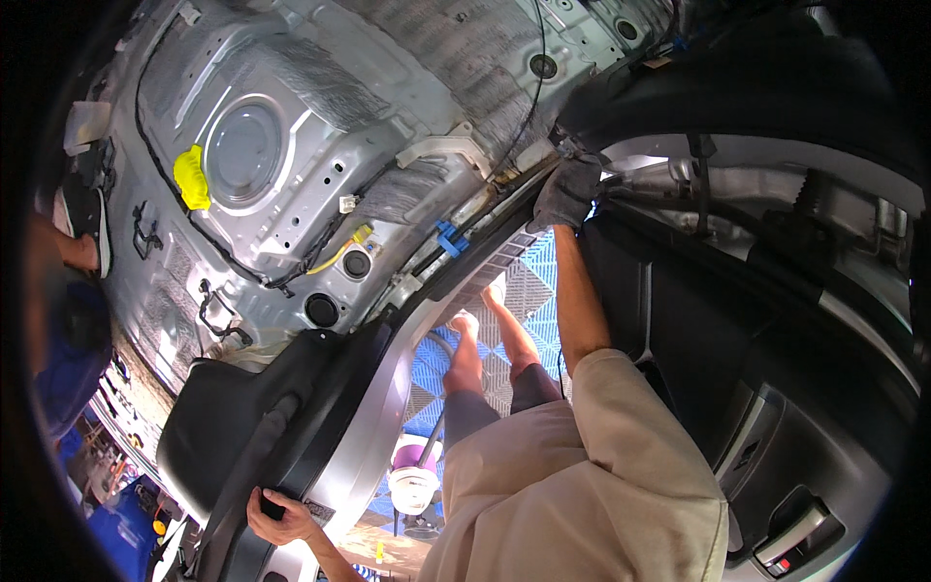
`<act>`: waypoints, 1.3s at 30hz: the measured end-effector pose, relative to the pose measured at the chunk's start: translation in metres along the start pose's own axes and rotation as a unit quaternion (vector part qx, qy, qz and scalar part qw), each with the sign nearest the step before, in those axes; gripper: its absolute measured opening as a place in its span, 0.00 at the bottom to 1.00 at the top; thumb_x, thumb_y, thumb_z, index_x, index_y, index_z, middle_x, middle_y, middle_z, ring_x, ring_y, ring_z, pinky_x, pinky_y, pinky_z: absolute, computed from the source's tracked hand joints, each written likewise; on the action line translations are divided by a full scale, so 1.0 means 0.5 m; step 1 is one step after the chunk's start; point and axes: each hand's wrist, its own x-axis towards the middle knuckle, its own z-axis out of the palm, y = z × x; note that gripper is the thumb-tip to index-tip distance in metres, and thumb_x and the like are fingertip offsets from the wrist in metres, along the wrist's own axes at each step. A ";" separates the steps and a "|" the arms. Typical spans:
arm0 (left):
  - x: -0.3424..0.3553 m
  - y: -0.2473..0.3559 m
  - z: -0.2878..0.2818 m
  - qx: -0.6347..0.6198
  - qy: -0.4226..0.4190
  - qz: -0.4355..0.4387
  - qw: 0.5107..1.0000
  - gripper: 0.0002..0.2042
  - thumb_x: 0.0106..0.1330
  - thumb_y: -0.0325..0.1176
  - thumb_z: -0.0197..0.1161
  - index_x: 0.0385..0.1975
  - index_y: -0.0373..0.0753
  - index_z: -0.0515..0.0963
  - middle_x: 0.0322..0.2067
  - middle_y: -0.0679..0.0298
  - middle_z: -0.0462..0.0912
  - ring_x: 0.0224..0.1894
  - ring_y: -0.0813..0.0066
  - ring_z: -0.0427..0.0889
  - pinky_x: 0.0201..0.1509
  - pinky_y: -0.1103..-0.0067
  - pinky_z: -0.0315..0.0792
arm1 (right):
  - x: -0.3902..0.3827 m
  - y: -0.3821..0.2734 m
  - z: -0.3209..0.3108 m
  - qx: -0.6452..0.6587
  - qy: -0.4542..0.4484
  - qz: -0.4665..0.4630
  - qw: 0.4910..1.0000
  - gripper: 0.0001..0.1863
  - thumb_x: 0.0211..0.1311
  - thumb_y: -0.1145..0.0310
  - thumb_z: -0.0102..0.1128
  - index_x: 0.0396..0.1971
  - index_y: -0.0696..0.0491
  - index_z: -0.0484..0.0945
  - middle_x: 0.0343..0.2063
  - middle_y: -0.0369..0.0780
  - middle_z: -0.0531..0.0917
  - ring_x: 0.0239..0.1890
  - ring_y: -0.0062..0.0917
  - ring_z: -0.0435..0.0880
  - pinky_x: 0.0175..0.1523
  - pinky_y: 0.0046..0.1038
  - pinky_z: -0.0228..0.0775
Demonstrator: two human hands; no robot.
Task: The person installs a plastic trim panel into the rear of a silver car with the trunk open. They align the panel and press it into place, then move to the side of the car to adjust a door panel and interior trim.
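Note:
My left hand is bare, its thumb and fingers bent over the edge of a black plastic trim panel beside the door opening. A dark grey work glove covers my right hand, stretched out to the far end of the long black sill trim. The gloved fingers are bent in at the corner by the open door's hinge side; what they grip there is hidden. A blue clip sits on the wiring along the sill, between my two hands.
The stripped metal car floor carries wiring, a yellow piece and a yellow connector. To my right stands the open door. A white bucket is on the tiled floor. Another person's shoe shows at far left.

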 end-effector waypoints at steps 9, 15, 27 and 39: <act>-0.007 -0.012 0.003 0.008 -0.002 0.004 1.000 0.12 0.75 0.40 0.67 0.37 0.38 0.88 0.36 0.63 0.90 0.39 0.62 0.89 0.44 0.67 0.78 | 0.017 -0.036 0.027 0.042 0.029 0.048 0.998 0.17 0.67 0.56 0.65 0.47 0.54 0.81 0.46 0.44 0.84 0.50 0.34 0.83 0.56 0.35 0.76; -0.007 -0.013 0.003 0.011 -0.006 0.009 1.000 0.11 0.74 0.39 0.67 0.37 0.38 0.87 0.36 0.63 0.90 0.39 0.61 0.88 0.44 0.67 0.79 | 0.057 -0.015 0.060 0.082 0.038 0.103 0.991 0.19 0.69 0.55 0.63 0.49 0.55 0.82 0.48 0.46 0.84 0.52 0.36 0.83 0.58 0.36 0.76; -0.006 0.000 -0.005 0.015 -0.020 -0.028 0.999 0.10 0.72 0.37 0.67 0.36 0.37 0.87 0.36 0.61 0.89 0.40 0.58 0.87 0.46 0.66 0.76 | 0.058 0.007 0.091 -0.068 0.038 -0.008 0.997 0.21 0.70 0.57 0.61 0.53 0.56 0.83 0.55 0.50 0.85 0.58 0.39 0.83 0.62 0.36 0.75; 0.006 0.009 -0.009 -0.007 0.001 -0.009 1.000 0.08 0.73 0.36 0.68 0.37 0.38 0.87 0.36 0.63 0.90 0.38 0.63 0.89 0.43 0.68 0.78 | 0.063 -0.034 0.051 -0.058 -0.002 0.012 0.998 0.20 0.70 0.58 0.61 0.53 0.57 0.83 0.55 0.50 0.85 0.58 0.40 0.83 0.63 0.37 0.75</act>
